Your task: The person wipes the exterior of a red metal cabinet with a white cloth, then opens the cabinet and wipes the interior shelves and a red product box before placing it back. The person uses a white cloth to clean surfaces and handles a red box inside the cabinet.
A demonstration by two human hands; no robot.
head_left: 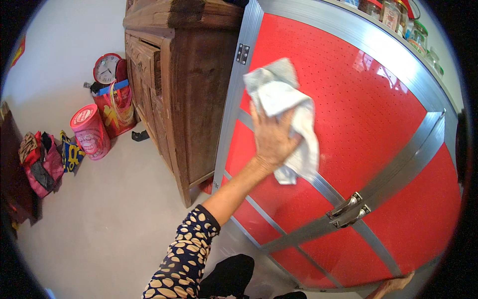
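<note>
My left hand (pixel 274 142) presses a white cloth (pixel 286 97) flat against the upper part of a red cabinet door (pixel 343 104). The cloth is folded and bunched, its top spreading above my fingers and a loose end hanging below my palm. The hand and cloth look slightly blurred. At the lower right, my right hand (pixel 393 286) is only partly in view, its fingers stretched out by the cabinet's bottom edge. It shows nothing held. Two metal handles (pixel 351 212) sit side by side where the red doors meet, and both doors look closed.
Glass jars (pixel 418 37) stand on top of the cabinet. A carved wooden cupboard (pixel 199 94) stands close on the left. Beyond it are a pink tub (pixel 90 132), a colourful bag (pixel 115 107), a red-rimmed clock (pixel 106 69) and piled cloth bags (pixel 45 162) by the wall.
</note>
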